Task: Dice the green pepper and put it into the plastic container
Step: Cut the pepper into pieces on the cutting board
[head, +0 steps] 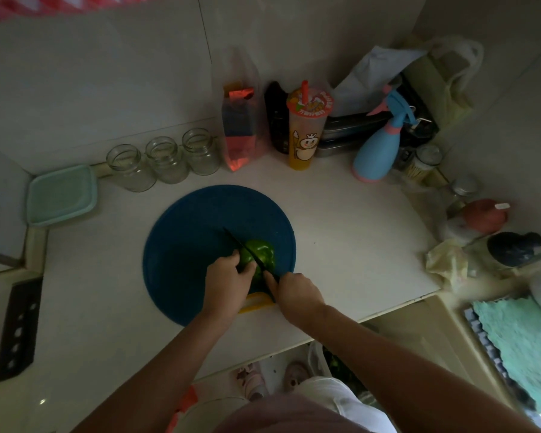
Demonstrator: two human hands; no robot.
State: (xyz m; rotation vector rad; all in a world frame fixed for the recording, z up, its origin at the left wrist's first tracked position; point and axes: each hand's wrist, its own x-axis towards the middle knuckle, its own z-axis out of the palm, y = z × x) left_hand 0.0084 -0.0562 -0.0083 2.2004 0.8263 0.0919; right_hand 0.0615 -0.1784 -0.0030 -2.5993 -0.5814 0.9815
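A whole green pepper [260, 251] stands on the round blue cutting board [188, 245] in the middle of the white counter. My left hand [228, 279] grips the pepper's near left side. My right hand [295, 290] grips the handle of a black knife [238, 242]; the blade lies across the top of the pepper and points to the far left. The pale green plastic container [61, 195] sits at the counter's far left corner, well away from the board.
Three glass jars [164, 159] line the back wall. A snack bag [239, 129], a drink cup [306, 132], a blue spray bottle [380, 148] and bottles crowd the back right. A yellow object [255, 303] lies at the board's near edge. A cleaver [21, 323] lies far left.
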